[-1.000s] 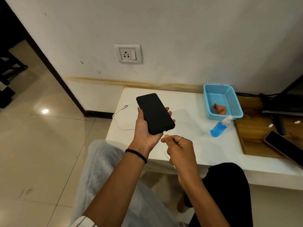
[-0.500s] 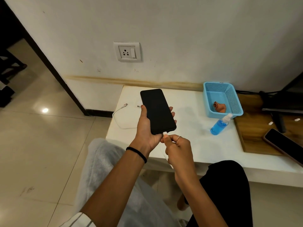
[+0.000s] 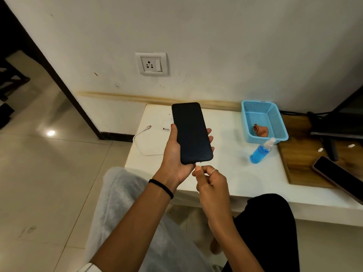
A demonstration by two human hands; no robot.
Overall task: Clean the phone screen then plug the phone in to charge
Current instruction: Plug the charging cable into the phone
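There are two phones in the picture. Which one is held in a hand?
The black phone in the middle, gripped by the left hand. The other phone lies untouched on the wooden board at the right.

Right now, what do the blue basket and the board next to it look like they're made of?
The blue basket looks like moulded plastic: uniform colour, fine mesh walls and a slight sheen. The board looks like wood or a wood-look laminate: brown grain streaks and a matt finish. Which one, the view cannot settle.
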